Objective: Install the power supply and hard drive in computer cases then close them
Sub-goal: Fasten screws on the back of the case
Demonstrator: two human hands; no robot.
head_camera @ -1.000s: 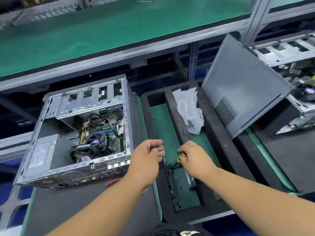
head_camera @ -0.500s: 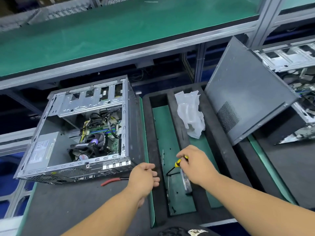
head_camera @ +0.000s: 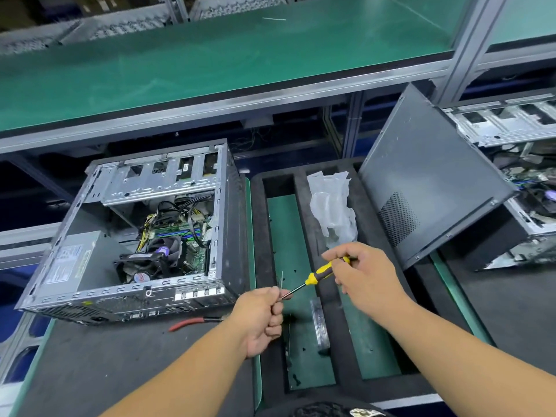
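Observation:
An open computer case [head_camera: 132, 239] lies on its side at the left, its power supply [head_camera: 72, 266] seated in the near-left corner and the motherboard with fan showing. My right hand [head_camera: 365, 276] grips the yellow-and-black handle of a screwdriver [head_camera: 319, 273], lifted above the foam tray. The tip of the screwdriver meets my left hand [head_camera: 263, 314], whose curled fingers pinch something too small to make out. A grey side panel [head_camera: 427, 182] leans upright at the right against a second open case [head_camera: 523, 176].
A black foam tray [head_camera: 328, 299] with green-floored slots holds a crumpled clear plastic bag [head_camera: 334, 209], a slim metal part [head_camera: 319, 323] and scattered small screws. Red-handled pliers [head_camera: 192, 322] lie in front of the case. A green shelf [head_camera: 210, 58] runs across the back.
My right hand has lifted the screwdriver out of the tray. My left hand moved right and closed at its tip. The view has tilted slightly.

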